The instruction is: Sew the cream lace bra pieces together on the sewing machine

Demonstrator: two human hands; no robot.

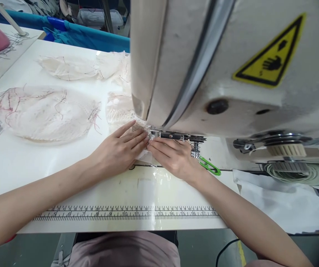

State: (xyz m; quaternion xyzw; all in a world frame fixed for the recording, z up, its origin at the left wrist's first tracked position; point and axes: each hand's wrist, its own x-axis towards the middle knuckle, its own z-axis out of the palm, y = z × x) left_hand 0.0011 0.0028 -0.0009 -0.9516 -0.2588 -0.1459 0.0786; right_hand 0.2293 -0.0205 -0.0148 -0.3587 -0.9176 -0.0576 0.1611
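1. Starting nearest, with the presser foot (pixel 153 134) as clock centre: at six o'clock, a printed ruler (pixel 126 214) along the front of the white table (pixel 176 193).
2. Lying between three and four o'clock, well out: rumpled white cloth (pixel 276 204).
3. Resting closer in, before four o'clock, just beside the right hand (pixel 173 155): a green tool (pixel 217 172), probably thread snips.
4. Reaching in from four o'clock: that right hand, palm down, fingers long and nearly together, tips close to the presser foot; thumb hidden, so no telling about any pinch beneath.
5. Reaching in from eight o'clock: left hand (pixel 120 150), fingers outstretched and slightly fanned, seemingly pressing rather than clasping, with thumb out of sight.
6. Spreading from clock centre toward ten o'clock: pale lace piece (pixel 120 107), partly under the left fingers and right up to the presser foot.
7. Apparently guiding lace for stitching, to judge by both hands; calling next for light, even steering, lace flat, fingertips clear of the foot.
8. Towering from twelve to three: sewing machine (pixel 176 66), with yellow warning label (pixel 272 53) at two.
9. Lying past nine o'clock: oval lace (pixel 48 118) with reddish threads; farther, at ten, another lace strip (pixel 72 68).
10. Stretching beyond, at eleven: blue cloth (pixel 92 37).
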